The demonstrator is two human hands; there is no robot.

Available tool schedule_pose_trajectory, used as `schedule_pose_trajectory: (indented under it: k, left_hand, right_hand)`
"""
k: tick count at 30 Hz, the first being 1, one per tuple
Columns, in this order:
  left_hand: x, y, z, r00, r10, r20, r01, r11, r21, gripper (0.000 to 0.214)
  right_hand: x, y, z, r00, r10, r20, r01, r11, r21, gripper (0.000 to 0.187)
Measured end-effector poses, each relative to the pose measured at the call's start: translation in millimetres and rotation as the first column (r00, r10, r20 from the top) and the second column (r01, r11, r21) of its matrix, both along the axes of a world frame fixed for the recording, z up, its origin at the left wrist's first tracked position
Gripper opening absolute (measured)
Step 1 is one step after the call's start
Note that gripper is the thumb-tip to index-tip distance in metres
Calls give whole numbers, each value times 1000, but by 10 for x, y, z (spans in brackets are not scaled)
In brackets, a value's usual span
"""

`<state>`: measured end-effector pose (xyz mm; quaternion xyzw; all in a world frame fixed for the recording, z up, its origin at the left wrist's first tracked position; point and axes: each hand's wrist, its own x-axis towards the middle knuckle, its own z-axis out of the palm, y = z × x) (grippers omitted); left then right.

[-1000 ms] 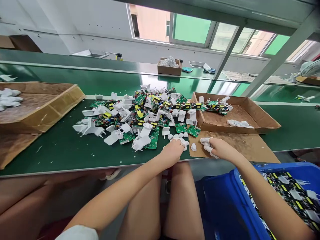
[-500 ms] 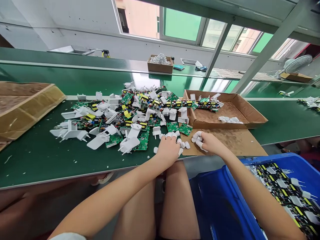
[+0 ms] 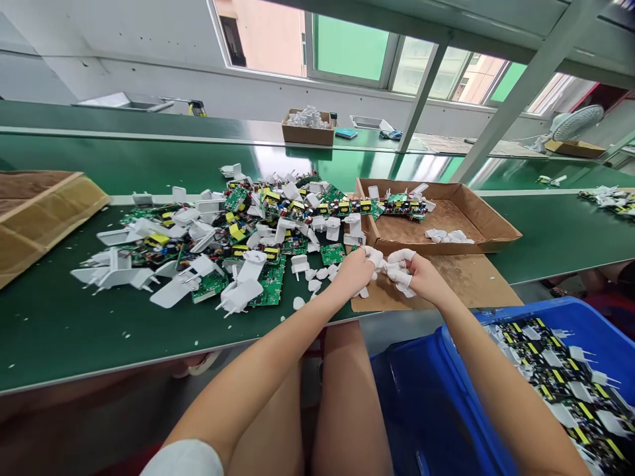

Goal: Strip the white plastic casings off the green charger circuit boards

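My left hand (image 3: 354, 271) and my right hand (image 3: 414, 274) meet fingertip to fingertip over the edge of a flat cardboard sheet (image 3: 466, 281). Both wear white finger cots, and the fingers of each are pinched together around something small and white that I cannot name. A few small white rubber cots (image 3: 313, 277) lie loose on the green table just left of my left hand. Behind them spreads a heap of green circuit boards and white charger shells (image 3: 233, 231).
A shallow cardboard tray (image 3: 489, 221) holding boards and white bits sits beyond my hands. A blue bin (image 3: 446, 396) with several boards stands at my right knee. Another cardboard tray (image 3: 44, 211) is at far left. A small box (image 3: 307, 132) sits on the far bench.
My hands have come together; the left moved right from the loose white pieces to touch the right hand's fingertips. The view has shifted, so everything sits further left.
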<state>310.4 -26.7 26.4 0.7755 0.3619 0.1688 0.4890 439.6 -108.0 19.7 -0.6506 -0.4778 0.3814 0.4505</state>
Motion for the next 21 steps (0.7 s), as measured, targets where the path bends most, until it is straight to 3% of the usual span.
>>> schedule_pose_trajectory:
  k: [3, 6, 10, 14, 16, 18, 21]
  left_hand:
    - [28, -60, 33, 995, 102, -10, -99, 980, 174, 24]
    - [31, -62, 55, 979, 140, -148, -88, 945, 314, 27]
    - [25, -53, 35, 944, 74, -322, 54, 927, 372, 24]
    - [7, -150, 67, 902, -5, -433, 190, 902, 386, 34]
    - [-16, -209, 106, 923, 19, -383, 148, 904, 402, 37]
    - [-32, -246, 120, 962, 16, -271, 89, 924, 372, 37]
    - [-1, -250, 53, 994, -92, -64, 100, 985, 142, 41]
  right_hand:
    - [5, -44, -5, 998, -3, 69, 3, 1000, -8, 35]
    - [33, -80, -42, 978, -5, 207, 7, 1000, -7, 31]
    - [77, -92, -126, 908, 5, 420, -9, 1000, 7, 25]
    - [71, -77, -165, 781, -52, 623, 84, 996, -22, 37]
    - [56, -68, -154, 832, -87, 548, 110, 994, -9, 37]
    - [33, -55, -129, 940, -142, 309, 140, 990, 27, 37]
    - [-17, -24, -80, 974, -224, 22, 219, 967, 128, 44]
